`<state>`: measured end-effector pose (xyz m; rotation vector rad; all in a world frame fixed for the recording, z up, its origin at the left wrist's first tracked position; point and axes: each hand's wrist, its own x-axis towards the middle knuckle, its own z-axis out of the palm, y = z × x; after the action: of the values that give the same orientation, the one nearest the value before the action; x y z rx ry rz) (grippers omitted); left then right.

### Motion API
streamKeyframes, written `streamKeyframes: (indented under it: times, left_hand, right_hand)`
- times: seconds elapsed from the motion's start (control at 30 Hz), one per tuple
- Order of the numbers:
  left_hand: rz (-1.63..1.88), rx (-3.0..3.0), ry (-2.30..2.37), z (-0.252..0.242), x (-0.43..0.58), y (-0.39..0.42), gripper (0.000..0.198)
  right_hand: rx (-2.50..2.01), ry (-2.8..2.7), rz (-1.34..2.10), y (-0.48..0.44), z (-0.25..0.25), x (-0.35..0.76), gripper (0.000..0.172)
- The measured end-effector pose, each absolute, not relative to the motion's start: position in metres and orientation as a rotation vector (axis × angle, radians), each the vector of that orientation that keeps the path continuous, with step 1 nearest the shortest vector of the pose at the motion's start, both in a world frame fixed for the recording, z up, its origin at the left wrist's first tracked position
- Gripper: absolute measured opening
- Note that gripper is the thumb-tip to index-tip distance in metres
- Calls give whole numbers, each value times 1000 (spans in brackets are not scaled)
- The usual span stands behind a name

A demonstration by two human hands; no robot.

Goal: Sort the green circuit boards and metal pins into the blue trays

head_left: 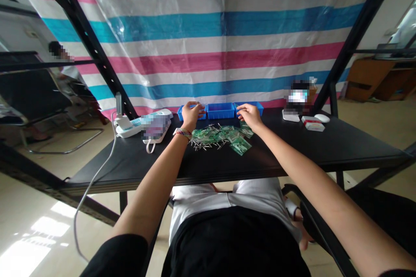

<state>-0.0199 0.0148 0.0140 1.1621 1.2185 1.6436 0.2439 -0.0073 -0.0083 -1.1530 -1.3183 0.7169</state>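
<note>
My left hand (191, 114) is over the left blue bin (180, 114), its fingers curled and drawn together. In front of the right blue bin (259, 109) is my right hand (250, 115), with thumb and fingers closed towards each other. Whatever either hand pinches is too small to make out. Between and below my hands lies a pile of small silver metal pieces (208, 143), pin- or screw-like, mixed with flat green pieces (240, 144) that look like printed packets. The middle blue bin (221, 111) stands between the other two.
On the left of the black table (208, 169) lie a power strip (131, 126) with a cable and a white, strapped object (156, 130). A lit device (297, 96), a small box (313, 124) and a white mouse (322, 118) stand right. A person (69, 71) sits beyond the striped sheet (224, 30).
</note>
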Motion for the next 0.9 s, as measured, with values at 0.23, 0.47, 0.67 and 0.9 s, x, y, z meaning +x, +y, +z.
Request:
streamKeyframes:
  times: [0.23, 0.47, 0.67, 0.9]
  left_hand:
    - [1517, 1431, 1091, 12, -7, 6, 31]
    - [1734, 1196, 1287, 9, -21, 20, 30]
    - [1748, 1075, 1264, 9, -19, 24, 37]
    - [1688, 1199, 1197, 11, -19, 23, 47]
  right_hand:
    - [-1018, -1371, 849, -9, -10, 236, 21]
    - [-1209, -1418, 690, -4, -10, 247, 14]
    - [-1535, -1741, 243, 0, -7, 272, 15]
    - [-1706, -1930, 221, 6, -18, 280, 23]
